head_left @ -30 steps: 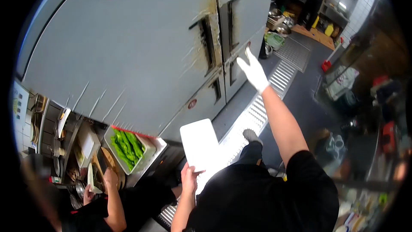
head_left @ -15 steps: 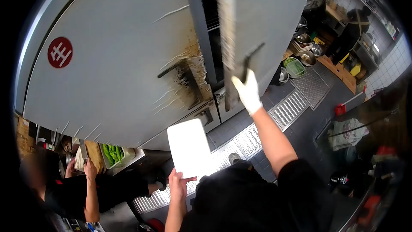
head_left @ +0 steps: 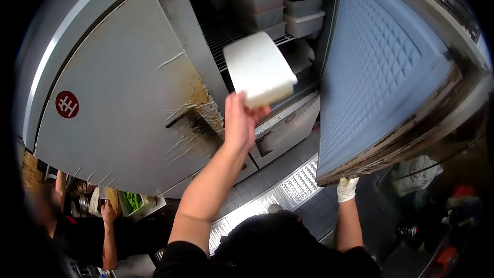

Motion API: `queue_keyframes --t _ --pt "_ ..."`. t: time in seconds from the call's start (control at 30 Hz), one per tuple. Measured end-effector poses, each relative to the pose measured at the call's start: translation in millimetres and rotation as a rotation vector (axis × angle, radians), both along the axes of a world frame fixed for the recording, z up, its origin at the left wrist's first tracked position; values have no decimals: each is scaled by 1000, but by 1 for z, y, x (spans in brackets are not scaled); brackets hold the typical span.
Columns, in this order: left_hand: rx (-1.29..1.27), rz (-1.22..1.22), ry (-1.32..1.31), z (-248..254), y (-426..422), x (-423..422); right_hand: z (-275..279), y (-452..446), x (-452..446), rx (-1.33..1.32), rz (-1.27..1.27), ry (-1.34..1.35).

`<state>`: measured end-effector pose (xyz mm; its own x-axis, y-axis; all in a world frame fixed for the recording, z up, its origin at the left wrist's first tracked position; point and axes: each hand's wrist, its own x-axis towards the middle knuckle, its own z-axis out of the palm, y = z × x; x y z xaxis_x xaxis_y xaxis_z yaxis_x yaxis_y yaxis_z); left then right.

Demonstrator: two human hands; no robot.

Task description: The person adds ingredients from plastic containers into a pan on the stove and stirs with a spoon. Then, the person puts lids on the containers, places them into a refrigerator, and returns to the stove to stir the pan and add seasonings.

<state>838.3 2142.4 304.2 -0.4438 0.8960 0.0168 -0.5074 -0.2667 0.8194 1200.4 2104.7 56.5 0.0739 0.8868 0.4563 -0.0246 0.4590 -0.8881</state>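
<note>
While R hand (head_left: 347, 190) touches door (head_left: 370, 72), L hand (head_left: 241, 122) holds wht tub (head_left: 260, 67).

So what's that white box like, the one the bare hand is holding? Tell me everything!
The white box is rectangular with rounded corners. Its flat, plain top looks like a lid, and the side below looks slightly yellowish. It looks like plastic. It is held up in front of the open grey cabinet, with its near end gripped by the person's left hand, the only thing plainly touching it. It's a bit blurry, and its inside is hidden.
</note>
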Motion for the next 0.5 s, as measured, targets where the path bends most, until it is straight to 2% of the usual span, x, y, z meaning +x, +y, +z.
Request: queue_keyframes --t 0.07,0.13,0.17,0.27,0.33,0.4,0.43,0.47,0.5 --pt "-17 158 -5 20 47 -4 1 -1 -9 13 -9 37" --pt "19 161 -6 10 98 -36 6 -1 -23 -2 31 60" --pt "-101 285 -62 17 115 -39 -2 0 -28 -11 34 29" --pt "-111 388 -18 -5 162 -70 26 -8 -73 -106 94 49" --pt "-165 335 -33 -13 138 -57 51 -14 -105 -145 136 -2" --pt "-225 160 -49 -34 71 -38 22 -4 -125 -129 8 -331" --pt "-139 95 49 -66 33 -35 16 0 -136 -147 -24 -474" --pt "-66 43 145 -98 -10 -31 33 5 -155 -234 0 -585" --pt "-120 89 423 -123 -64 -27 61 10 -179 -132 104 -506"
